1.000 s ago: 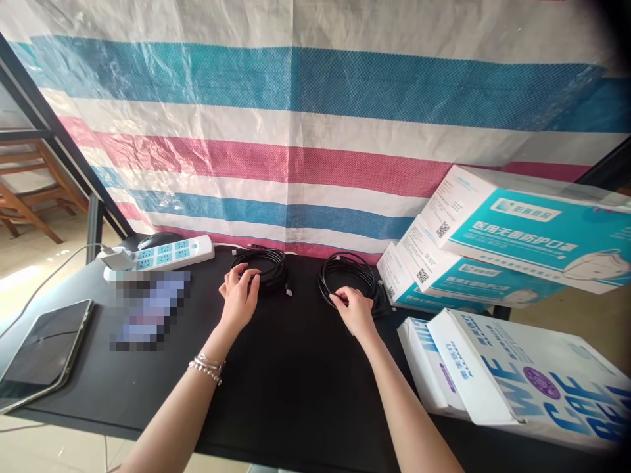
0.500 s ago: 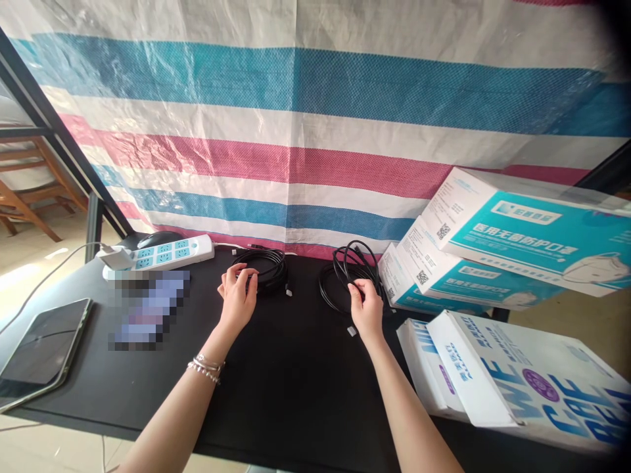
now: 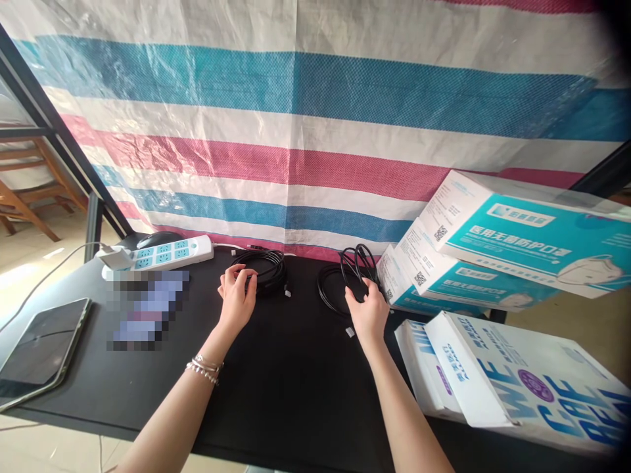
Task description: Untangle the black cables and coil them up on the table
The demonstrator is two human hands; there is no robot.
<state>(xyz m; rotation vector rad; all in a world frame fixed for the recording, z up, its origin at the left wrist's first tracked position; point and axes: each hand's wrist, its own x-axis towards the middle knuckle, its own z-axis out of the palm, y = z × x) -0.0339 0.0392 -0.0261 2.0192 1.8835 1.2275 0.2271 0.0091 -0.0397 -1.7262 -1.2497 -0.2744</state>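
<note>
Black cable loops being pinched and lifted by right hand (image 3: 367,314), near the boxes (image 3: 444,276); left hand (image 3: 236,299) curling over second coil (image 3: 261,268), grip uncertain. Risk: loops slipping free, tangling.

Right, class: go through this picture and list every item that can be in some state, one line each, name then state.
left cable coil: flat on the table, left hand resting on it.
right cable coil: loops partly lifted in the right hand.
power strip: white adapter plugged in at its left end.
tablet: screen dark.
teal boxes: stacked, tilted, closed.
white box: lying flat.
</note>
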